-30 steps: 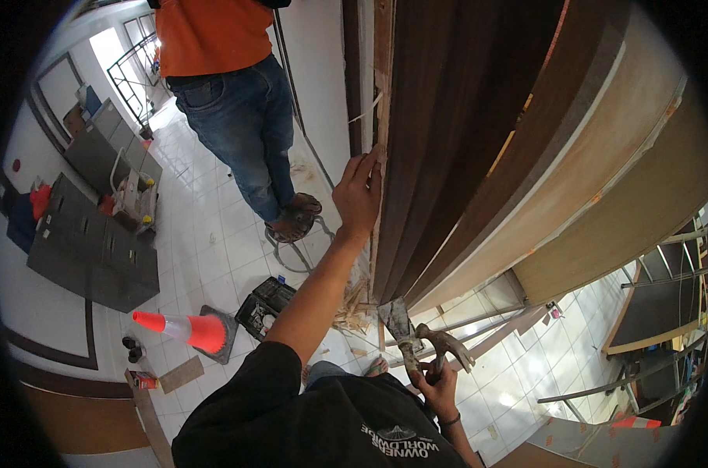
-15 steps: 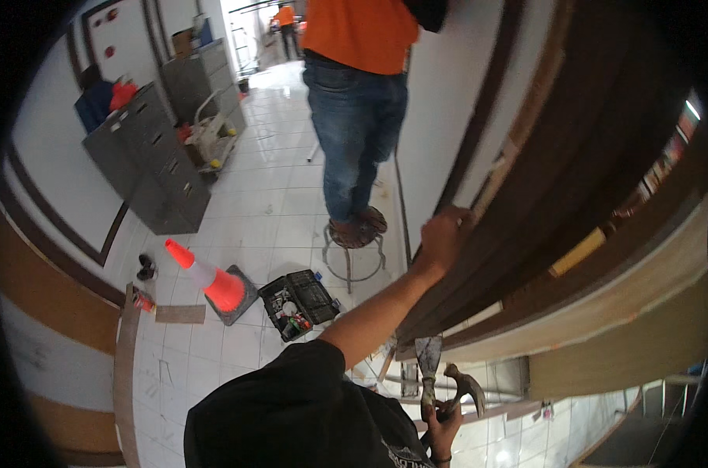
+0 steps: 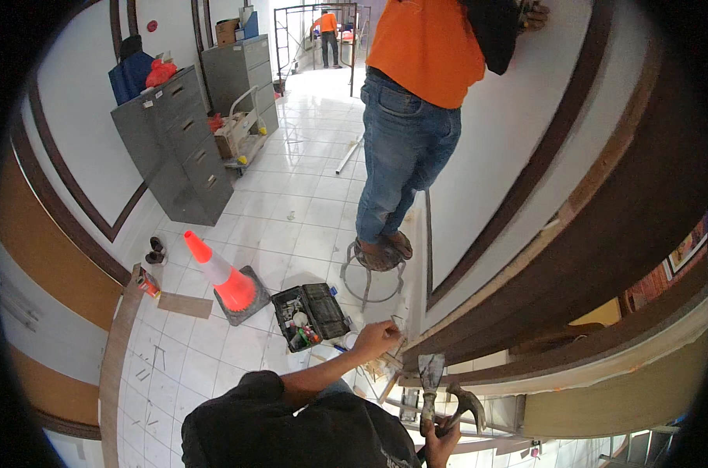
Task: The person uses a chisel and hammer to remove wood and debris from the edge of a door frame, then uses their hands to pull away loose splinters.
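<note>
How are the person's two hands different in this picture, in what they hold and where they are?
The left hand reaches forward and touches the edge of the brown door frame; whether it grips anything there is unclear. The right hand stays low, near the body, and is closed around two tools together: a scraper and a hammer. The left arm is stretched out; the right is mostly out of view. Both are bare.

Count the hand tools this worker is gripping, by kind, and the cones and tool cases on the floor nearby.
Scraper: 1
Hammer: 1
Traffic cone: 1
Open tool case: 1
Total: 4
</note>
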Demonstrator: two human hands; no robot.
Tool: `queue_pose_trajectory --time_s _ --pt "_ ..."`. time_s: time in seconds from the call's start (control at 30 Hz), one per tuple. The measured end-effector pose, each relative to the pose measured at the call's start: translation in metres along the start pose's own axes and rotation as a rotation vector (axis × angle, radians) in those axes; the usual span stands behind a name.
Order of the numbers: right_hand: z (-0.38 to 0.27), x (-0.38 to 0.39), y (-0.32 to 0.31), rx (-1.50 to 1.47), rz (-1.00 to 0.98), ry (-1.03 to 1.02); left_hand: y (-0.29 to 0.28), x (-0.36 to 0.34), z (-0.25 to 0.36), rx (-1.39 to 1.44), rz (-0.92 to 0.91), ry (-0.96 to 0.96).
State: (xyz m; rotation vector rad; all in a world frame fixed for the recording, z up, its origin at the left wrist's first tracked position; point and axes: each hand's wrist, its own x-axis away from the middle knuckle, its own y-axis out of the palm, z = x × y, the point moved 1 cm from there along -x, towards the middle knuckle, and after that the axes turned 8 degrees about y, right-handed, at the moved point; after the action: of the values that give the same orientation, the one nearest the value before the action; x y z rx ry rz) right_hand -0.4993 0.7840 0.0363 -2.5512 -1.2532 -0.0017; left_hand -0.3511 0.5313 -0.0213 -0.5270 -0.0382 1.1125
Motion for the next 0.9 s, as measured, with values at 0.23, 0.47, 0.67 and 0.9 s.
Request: queue_pose_trajectory --time_s 0.23,0.47,0.67,0.9 --pt "0.012 -0.003 0.056 -0.173 0.006 0.0 -0.031 0.039 -0.04 0.257 -0.159 -0.307" --pt "-0.03 0.0 0.13 -0.078 -0.067 0.047 -0.074 0.034 -0.055 0.567 -0.321 -0.328" --pt "-0.054 0.009 0.185 -0.147 -0.016 0.086 -0.122 0.041 -0.041 0.549 -0.573 -0.217" --pt "-0.046 0.015 0.236 -0.087 -0.073 0.083 -0.161 0.064 -0.044 0.715 -0.641 -0.178"
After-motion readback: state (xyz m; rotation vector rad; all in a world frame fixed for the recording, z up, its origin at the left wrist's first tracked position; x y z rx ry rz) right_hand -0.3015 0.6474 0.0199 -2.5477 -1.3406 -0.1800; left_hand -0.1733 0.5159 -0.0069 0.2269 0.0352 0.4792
